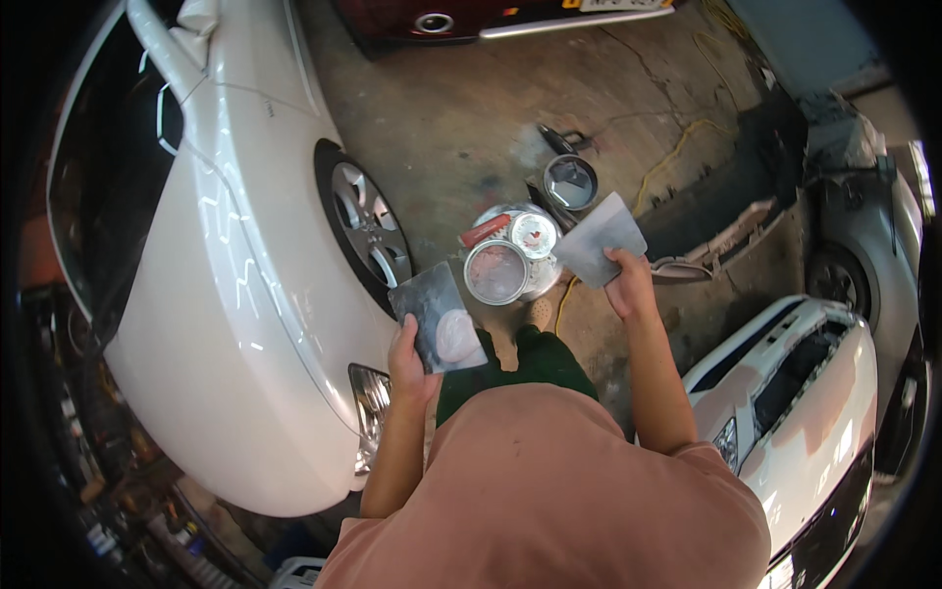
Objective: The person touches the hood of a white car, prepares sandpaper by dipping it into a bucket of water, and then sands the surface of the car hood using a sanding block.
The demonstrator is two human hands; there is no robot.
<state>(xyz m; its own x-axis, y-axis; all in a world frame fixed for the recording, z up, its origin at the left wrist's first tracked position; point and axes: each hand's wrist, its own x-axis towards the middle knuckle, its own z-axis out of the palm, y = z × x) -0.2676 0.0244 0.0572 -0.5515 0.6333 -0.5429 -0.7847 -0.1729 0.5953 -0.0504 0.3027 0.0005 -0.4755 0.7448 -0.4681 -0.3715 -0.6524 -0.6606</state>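
My left hand point(412, 365) is closed on the edge of a flat grey plate point(422, 304), and a mound of pale pink filler paste point(456, 336) lies on it. In my right hand point(628, 283) is a flat, light grey spreader sheet point(601, 240), pinched at its lower edge. Between the two hands, lower down, stands an open round can point(496, 274) with pinkish paste inside. Beside that can are a white lid with a red mark point(533, 236) and a red tube point(486, 230), all on a larger silvery round container point(551, 270).
A white car point(226, 245) with its front wheel point(368, 221) stands close on my left. A dark round tub point(570, 183) is beyond the cans. At right lie a loose dark bumper point(731, 172) and a white bumper with pinkish patches point(805, 412). A yellow cord point(667, 155) crosses the floor.
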